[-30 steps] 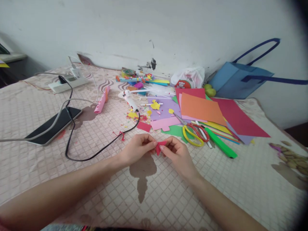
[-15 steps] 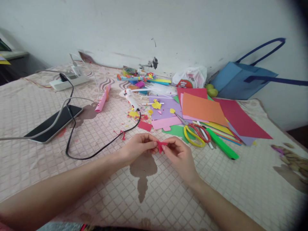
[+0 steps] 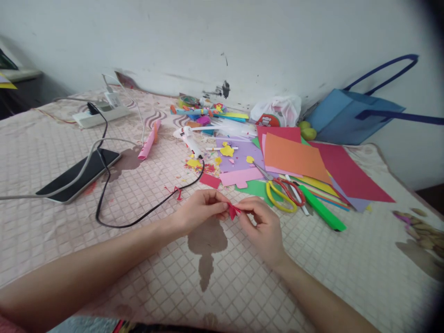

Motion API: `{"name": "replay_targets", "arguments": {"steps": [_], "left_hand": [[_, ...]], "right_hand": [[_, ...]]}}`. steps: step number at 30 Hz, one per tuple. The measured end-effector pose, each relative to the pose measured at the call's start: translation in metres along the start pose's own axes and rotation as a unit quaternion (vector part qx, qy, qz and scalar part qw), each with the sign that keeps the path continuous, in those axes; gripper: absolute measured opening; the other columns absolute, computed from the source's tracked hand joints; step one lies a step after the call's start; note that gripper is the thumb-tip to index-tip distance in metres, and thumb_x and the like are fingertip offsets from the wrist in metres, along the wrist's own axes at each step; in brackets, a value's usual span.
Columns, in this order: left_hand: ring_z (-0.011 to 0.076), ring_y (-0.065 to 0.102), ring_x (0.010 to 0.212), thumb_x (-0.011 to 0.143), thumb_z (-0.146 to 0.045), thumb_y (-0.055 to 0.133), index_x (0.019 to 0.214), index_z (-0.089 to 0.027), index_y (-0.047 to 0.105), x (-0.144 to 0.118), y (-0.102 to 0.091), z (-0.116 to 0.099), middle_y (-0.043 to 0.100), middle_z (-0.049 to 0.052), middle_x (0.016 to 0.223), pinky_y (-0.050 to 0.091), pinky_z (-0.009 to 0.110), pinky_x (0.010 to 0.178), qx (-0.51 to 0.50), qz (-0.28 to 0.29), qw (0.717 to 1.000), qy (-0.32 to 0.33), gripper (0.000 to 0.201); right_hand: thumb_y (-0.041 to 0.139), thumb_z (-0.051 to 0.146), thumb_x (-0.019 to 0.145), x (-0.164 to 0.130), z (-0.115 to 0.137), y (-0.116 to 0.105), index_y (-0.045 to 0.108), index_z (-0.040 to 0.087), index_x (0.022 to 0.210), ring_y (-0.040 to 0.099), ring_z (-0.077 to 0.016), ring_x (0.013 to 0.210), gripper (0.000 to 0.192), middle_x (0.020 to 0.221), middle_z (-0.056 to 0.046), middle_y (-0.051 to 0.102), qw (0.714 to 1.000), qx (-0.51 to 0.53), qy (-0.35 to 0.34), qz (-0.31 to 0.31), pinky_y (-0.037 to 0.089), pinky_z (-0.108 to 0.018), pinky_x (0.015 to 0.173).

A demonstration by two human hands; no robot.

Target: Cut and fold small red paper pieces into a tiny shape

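A small piece of red paper (image 3: 232, 212) is held between both hands, above the patterned cloth. My left hand (image 3: 204, 209) pinches its left side between thumb and fingertips. From the other side, the thumb and fingers of my right hand (image 3: 261, 225) close on its right edge. The paper looks folded or creased, and its ends are hidden by the fingertips. Just beyond the hands lie a flat red paper piece (image 3: 210, 181), a pink paper cutout (image 3: 240, 177) and scissors (image 3: 281, 196) with one yellow and one red handle loop.
A white glue gun (image 3: 189, 141) trails a black cord past my left hand. Coloured sheets (image 3: 294, 157) and a green cutter (image 3: 322, 209) lie right. At left are a phone (image 3: 78, 175), a pink paper roll (image 3: 150, 141) and a power strip (image 3: 100, 116). A blue bag (image 3: 357, 115) stands back right.
The red paper has turned and looks narrower, more folded between the fingertips. My right fingers have shifted slightly to its right edge. The whole view has moved a little.
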State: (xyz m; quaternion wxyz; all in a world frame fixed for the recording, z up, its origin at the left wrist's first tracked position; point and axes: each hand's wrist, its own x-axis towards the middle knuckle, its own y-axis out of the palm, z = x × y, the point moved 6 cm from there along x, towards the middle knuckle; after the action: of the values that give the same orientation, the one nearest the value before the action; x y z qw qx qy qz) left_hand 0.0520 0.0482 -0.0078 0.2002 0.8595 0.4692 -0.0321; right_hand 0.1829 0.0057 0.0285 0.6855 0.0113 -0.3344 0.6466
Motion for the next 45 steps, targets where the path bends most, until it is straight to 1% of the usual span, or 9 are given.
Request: {"name": "replay_targets", "arguments": {"steps": [5, 12, 17, 21, 26, 32, 37, 40, 45], "left_hand": [[0.0090, 0.059, 0.062, 0.075, -0.021, 0.066, 0.077, -0.010, 0.061, -0.001, -0.001, 0.000, 0.066, 0.002, 0.067, 0.045, 0.022, 0.065, 0.000, -0.001, 1.000, -0.003, 0.011], [0.0091, 0.058, 0.061, 0.073, -0.021, 0.067, 0.074, -0.009, 0.061, 0.000, 0.000, -0.005, 0.066, 0.003, 0.067, 0.045, 0.022, 0.063, 0.041, 0.005, 0.999, 0.018, 0.013], [0.0105, 0.062, 0.063, 0.073, -0.021, 0.068, 0.074, -0.011, 0.059, -0.001, 0.001, 0.004, 0.067, 0.003, 0.067, 0.047, 0.024, 0.067, -0.043, 0.011, 0.998, -0.049, 0.014], [0.0113, 0.064, 0.066, 0.074, -0.020, 0.067, 0.078, -0.011, 0.057, -0.001, 0.002, 0.008, 0.068, 0.004, 0.071, 0.048, 0.026, 0.071, -0.054, 0.026, 0.996, -0.070, 0.014], [0.0128, 0.062, 0.071, 0.079, -0.017, 0.059, 0.096, -0.012, 0.054, -0.002, 0.004, -0.007, 0.066, 0.005, 0.078, 0.048, 0.028, 0.070, 0.106, 0.040, 0.992, 0.054, 0.018], [0.0128, 0.060, 0.083, 0.078, -0.004, 0.050, 0.094, -0.014, 0.058, -0.012, 0.011, -0.027, 0.064, 0.004, 0.090, 0.048, 0.027, 0.078, 0.318, 0.039, 0.923, 0.211, 0.021], [0.0116, 0.059, 0.079, 0.077, -0.003, 0.051, 0.092, -0.015, 0.060, -0.015, 0.012, -0.032, 0.064, 0.002, 0.087, 0.048, 0.024, 0.075, 0.378, 0.034, 0.890, 0.253, 0.022], [0.0123, 0.060, 0.081, 0.080, -0.005, 0.049, 0.092, -0.015, 0.059, -0.012, 0.010, -0.028, 0.063, 0.003, 0.088, 0.048, 0.026, 0.076, 0.322, 0.028, 0.919, 0.227, 0.019], [0.0139, 0.062, 0.075, 0.083, -0.023, 0.055, 0.092, -0.013, 0.054, -0.006, 0.007, -0.014, 0.062, 0.005, 0.086, 0.050, 0.028, 0.069, 0.157, 0.012, 0.980, 0.125, 0.014]], "right_hand": [[0.053, 0.006, 0.080, 0.000, -0.001, 0.000, 0.065, 0.023, 0.086, 0.059, -0.0184, 0.082, 0.022, 0.084, -0.004, 0.064, 1.000, 0.009, 0.004, 0.003, 0.047, -0.032, 0.072], [0.054, 0.009, 0.082, 0.000, -0.010, 0.003, 0.063, 0.021, 0.085, 0.058, -0.0156, 0.078, 0.015, 0.083, -0.002, 0.063, 0.995, 0.064, 0.080, 0.022, 0.046, -0.028, 0.067], [0.055, 0.012, 0.082, -0.003, -0.015, 0.004, 0.063, 0.020, 0.083, 0.057, -0.0149, 0.075, 0.011, 0.080, -0.001, 0.062, 0.988, 0.092, 0.118, 0.029, 0.045, -0.028, 0.068], [0.059, 0.019, 0.082, -0.007, -0.030, 0.009, 0.062, 0.020, 0.082, 0.055, -0.0137, 0.067, 0.004, 0.073, 0.000, 0.061, 0.963, 0.170, 0.206, 0.035, 0.044, -0.028, 0.064], [0.062, 0.017, 0.078, -0.012, -0.043, 0.017, 0.063, 0.020, 0.076, 0.052, -0.0111, 0.062, 0.003, 0.068, 0.002, 0.059, 0.899, 0.316, 0.300, 0.039, 0.040, -0.025, 0.060], [0.066, 0.014, 0.071, -0.015, -0.046, 0.023, 0.065, 0.021, 0.076, 0.051, -0.0098, 0.060, 0.008, 0.067, 0.003, 0.060, 0.835, 0.412, 0.361, 0.054, 0.039, -0.023, 0.057], [0.068, 0.015, 0.070, -0.017, -0.046, 0.026, 0.064, 0.020, 0.074, 0.052, -0.0095, 0.059, 0.007, 0.066, 0.002, 0.061, 0.809, 0.440, 0.384, 0.064, 0.039, -0.022, 0.056], [0.068, 0.016, 0.070, -0.016, -0.046, 0.025, 0.064, 0.020, 0.074, 0.051, -0.0093, 0.059, 0.007, 0.066, 0.003, 0.060, 0.817, 0.433, 0.377, 0.054, 0.039, -0.023, 0.057], [0.065, 0.018, 0.075, -0.013, -0.041, 0.017, 0.063, 0.020, 0.076, 0.051, -0.0100, 0.062, 0.003, 0.067, 0.003, 0.059, 0.879, 0.355, 0.317, 0.006, 0.040, -0.024, 0.061]]}}
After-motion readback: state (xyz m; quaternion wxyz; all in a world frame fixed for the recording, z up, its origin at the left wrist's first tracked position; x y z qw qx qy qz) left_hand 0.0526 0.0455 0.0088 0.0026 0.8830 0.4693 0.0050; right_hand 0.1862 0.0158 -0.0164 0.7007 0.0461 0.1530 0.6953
